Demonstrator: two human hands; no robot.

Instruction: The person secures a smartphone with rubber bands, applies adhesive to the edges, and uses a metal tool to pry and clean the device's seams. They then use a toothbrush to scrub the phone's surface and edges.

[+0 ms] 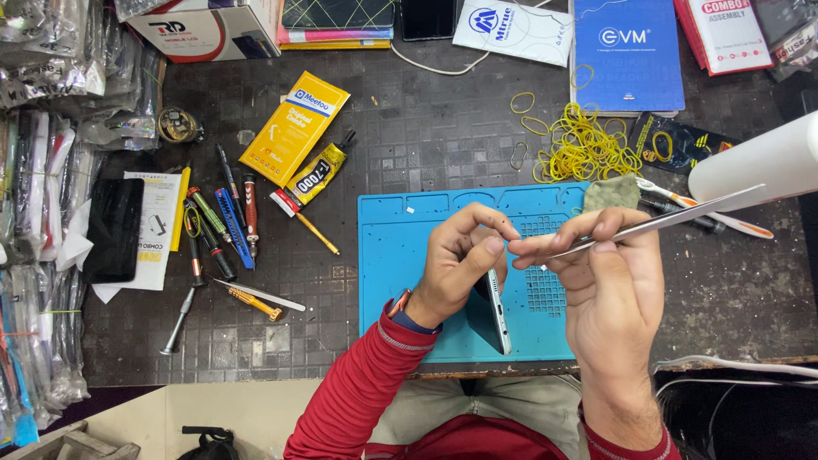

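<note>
My left hand (456, 268) grips a smartphone (497, 313) that stands on its edge over the blue repair mat (400, 255), thumb and forefinger pinched at its top end. My right hand (609, 294) holds long metal tweezers (665, 220), whose tips meet my left fingertips just above the phone. Whether something tiny sits between the tips I cannot tell. Red sleeves cover both forearms.
Screwdrivers and small tools (217, 234) lie left of the mat beside a glue tube (315, 177), a yellow packet (294, 128) and a black phone (112, 228). Yellow rubber bands (584, 149) pile behind the mat. A white roll (758, 162) juts in at right. Boxes line the back edge.
</note>
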